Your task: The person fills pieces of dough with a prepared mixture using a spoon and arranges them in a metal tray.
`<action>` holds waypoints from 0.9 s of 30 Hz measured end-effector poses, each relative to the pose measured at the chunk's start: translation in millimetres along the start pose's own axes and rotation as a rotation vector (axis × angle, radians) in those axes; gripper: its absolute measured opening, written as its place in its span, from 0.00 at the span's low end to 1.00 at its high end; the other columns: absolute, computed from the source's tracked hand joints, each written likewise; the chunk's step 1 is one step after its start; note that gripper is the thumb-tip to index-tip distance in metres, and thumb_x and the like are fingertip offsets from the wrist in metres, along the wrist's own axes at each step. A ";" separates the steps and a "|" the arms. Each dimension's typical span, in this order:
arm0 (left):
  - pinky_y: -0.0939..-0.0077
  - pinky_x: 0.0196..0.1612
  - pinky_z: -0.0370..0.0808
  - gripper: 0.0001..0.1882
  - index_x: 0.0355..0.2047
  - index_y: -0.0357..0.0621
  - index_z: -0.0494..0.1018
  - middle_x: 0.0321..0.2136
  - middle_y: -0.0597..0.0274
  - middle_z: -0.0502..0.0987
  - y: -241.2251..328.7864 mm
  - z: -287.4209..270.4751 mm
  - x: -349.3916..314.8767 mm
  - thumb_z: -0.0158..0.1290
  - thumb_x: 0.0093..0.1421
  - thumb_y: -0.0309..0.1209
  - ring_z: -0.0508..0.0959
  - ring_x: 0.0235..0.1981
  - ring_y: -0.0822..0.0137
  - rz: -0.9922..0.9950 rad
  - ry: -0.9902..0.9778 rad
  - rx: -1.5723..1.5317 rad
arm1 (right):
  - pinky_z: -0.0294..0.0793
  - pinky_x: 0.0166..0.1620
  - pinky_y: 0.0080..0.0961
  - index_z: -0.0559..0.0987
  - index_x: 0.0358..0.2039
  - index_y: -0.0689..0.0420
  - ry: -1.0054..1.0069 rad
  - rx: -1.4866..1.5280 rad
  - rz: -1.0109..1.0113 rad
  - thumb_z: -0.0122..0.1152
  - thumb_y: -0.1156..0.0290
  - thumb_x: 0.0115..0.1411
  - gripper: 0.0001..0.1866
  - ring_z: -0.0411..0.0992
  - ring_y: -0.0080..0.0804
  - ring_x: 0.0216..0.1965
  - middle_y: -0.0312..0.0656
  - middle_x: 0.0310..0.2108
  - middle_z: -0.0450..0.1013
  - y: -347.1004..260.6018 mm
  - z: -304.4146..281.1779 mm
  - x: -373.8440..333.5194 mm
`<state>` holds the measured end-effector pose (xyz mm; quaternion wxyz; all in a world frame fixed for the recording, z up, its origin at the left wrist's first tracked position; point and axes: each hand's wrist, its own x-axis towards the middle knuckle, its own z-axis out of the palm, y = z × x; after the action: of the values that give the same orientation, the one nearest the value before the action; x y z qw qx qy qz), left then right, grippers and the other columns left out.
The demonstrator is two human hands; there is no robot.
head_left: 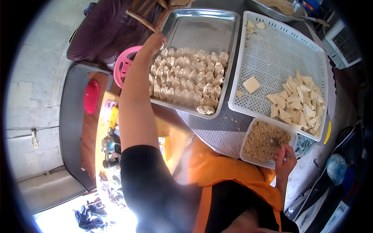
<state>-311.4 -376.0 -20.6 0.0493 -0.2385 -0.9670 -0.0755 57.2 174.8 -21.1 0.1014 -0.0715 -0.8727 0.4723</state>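
My left arm reaches across to the left side of a metal tray [202, 32]. There my left hand [156, 42] is closed at the end of the farthest row of filled pieces [186, 73], a small pale bit showing by its fingertips. The pieces are pale with brownish filling and stand in close rows over the tray's near half. My right hand [285, 158] grips a spoon [274, 143], its bowl in a crumbly brown filling [260, 138]. That filling lies in a white plastic tub [246, 156] close to my body.
A white perforated crate [268, 46] holds a heap of pale tofu-like triangles [297, 101] and a separate square piece [251, 84]. Behind it stands a metal bowl [285, 16]. A pink plastic stool [123, 66] is left of the tray, near a dark purple couch [105, 33].
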 end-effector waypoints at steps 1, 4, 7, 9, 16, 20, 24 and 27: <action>0.67 0.40 0.71 0.06 0.24 0.43 0.75 0.33 0.55 0.75 -0.1 1.8 -2.0 0.49 0.48 0.19 0.76 0.38 0.55 -0.003 -0.021 0.002 | 0.71 0.22 0.16 0.74 0.31 0.65 0.004 -0.002 0.004 0.49 0.75 0.62 0.07 0.71 0.21 0.17 0.40 0.18 0.71 1.0 0.6 -0.6; 0.67 0.40 0.72 0.08 0.26 0.42 0.76 0.32 0.55 0.75 12.0 3.7 -6.1 0.49 0.49 0.19 0.76 0.38 0.56 -0.129 -0.063 0.210 | 0.68 0.23 0.13 0.74 0.33 0.65 -0.030 -0.031 0.023 0.48 0.76 0.63 0.07 0.67 0.17 0.19 0.36 0.19 0.70 2.3 -0.9 -0.9; 0.68 0.40 0.74 0.13 0.31 0.45 0.77 0.33 0.54 0.77 22.6 -3.9 -5.2 0.47 0.49 0.18 0.77 0.39 0.55 -0.302 -0.226 0.096 | 0.71 0.20 0.16 0.74 0.31 0.65 -0.009 -0.036 0.002 0.49 0.75 0.63 0.07 0.71 0.21 0.17 0.40 0.18 0.71 2.0 0.4 -1.1; 0.68 0.41 0.74 0.15 0.34 0.46 0.77 0.35 0.53 0.78 3.0 -2.6 -12.8 0.45 0.50 0.17 0.77 0.40 0.55 -0.286 -0.314 -0.013 | 0.71 0.21 0.16 0.74 0.31 0.65 -0.016 -0.041 -0.015 0.49 0.75 0.63 0.08 0.70 0.21 0.17 0.40 0.18 0.71 -0.7 2.4 -0.6; 0.62 0.46 0.72 0.21 0.43 0.44 0.75 0.40 0.49 0.77 28.4 -1.3 13.7 0.44 0.49 0.17 0.76 0.43 0.50 -0.260 -0.067 0.043 | 0.70 0.25 0.16 0.74 0.32 0.67 -0.028 0.001 0.053 0.51 0.77 0.61 0.07 0.70 0.22 0.21 0.40 0.23 0.72 14.4 -5.2 -6.7; 0.61 0.47 0.71 0.16 0.40 0.46 0.76 0.39 0.50 0.76 137.3 5.9 31.9 0.48 0.51 0.20 0.75 0.42 0.49 -0.004 0.117 -0.235 | 0.69 0.25 0.16 0.75 0.31 0.68 0.002 -0.009 -0.081 0.56 0.80 0.57 0.04 0.71 0.24 0.22 0.43 0.26 0.73 13.9 2.0 -0.7; 0.70 0.43 0.73 0.13 0.40 0.45 0.75 0.41 0.56 0.75 288.7 30.0 45.2 0.49 0.55 0.19 0.75 0.43 0.59 0.278 0.075 -0.502 | 0.68 0.22 0.16 0.76 0.32 0.66 0.008 -0.011 -0.037 0.56 0.79 0.57 0.04 0.70 0.22 0.20 0.43 0.25 0.73 0.5 -5.9 1.6; 0.66 0.49 0.69 0.13 0.42 0.43 0.75 0.41 0.56 0.75 377.5 58.1 46.8 0.52 0.56 0.26 0.72 0.47 0.56 0.378 -0.081 -0.498 | 0.68 0.22 0.15 0.75 0.32 0.65 0.001 0.014 -0.022 0.55 0.79 0.58 0.03 0.69 0.21 0.19 0.42 0.23 0.73 1.1 -7.9 0.0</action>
<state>-179.1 -14.7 -25.4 -0.0363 -0.4214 -0.8585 -0.2899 59.1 181.9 -17.8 0.1074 -0.0613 -0.8700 0.4772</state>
